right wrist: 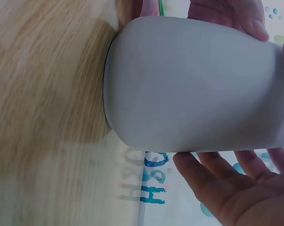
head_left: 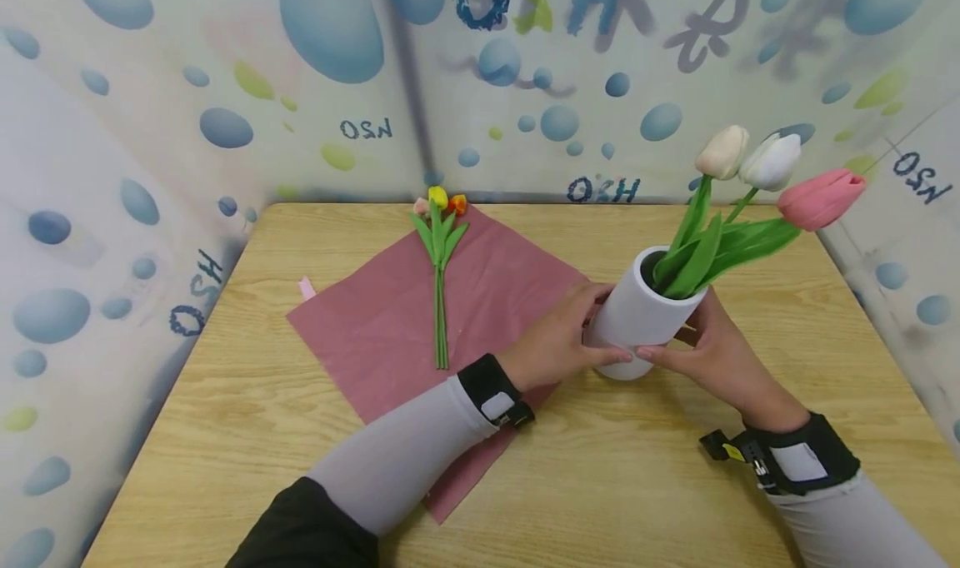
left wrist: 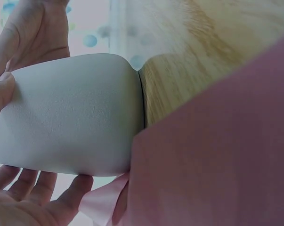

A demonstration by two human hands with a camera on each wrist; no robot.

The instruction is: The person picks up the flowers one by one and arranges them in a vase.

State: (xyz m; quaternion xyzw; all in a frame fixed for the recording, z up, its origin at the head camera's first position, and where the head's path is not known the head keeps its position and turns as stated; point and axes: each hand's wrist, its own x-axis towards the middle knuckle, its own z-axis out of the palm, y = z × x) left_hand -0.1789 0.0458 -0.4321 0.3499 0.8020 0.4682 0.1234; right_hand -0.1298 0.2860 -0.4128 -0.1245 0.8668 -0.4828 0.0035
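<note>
A: Where are the hands, and what step is this?

B: Both hands cup a white vase (head_left: 639, 316) at about four o'clock on the table (head_left: 787, 318); the left hand (head_left: 558, 335) wraps its near-left side, the right hand (head_left: 708, 345) grasps its right side; the vase tilts right, holding three tulips (head_left: 772, 176); it looks like a placing or steadying step; any next move calls for an even two-handed grip.

A: And the surroundings?

B: Pale wood table; a pink paper sheet (head_left: 390, 326) at centre, touching the vase; a small tulip bunch (head_left: 439, 251) lies on it toward twelve o'clock; bubble-patterned walls (head_left: 225, 93) enclose the table.
</note>
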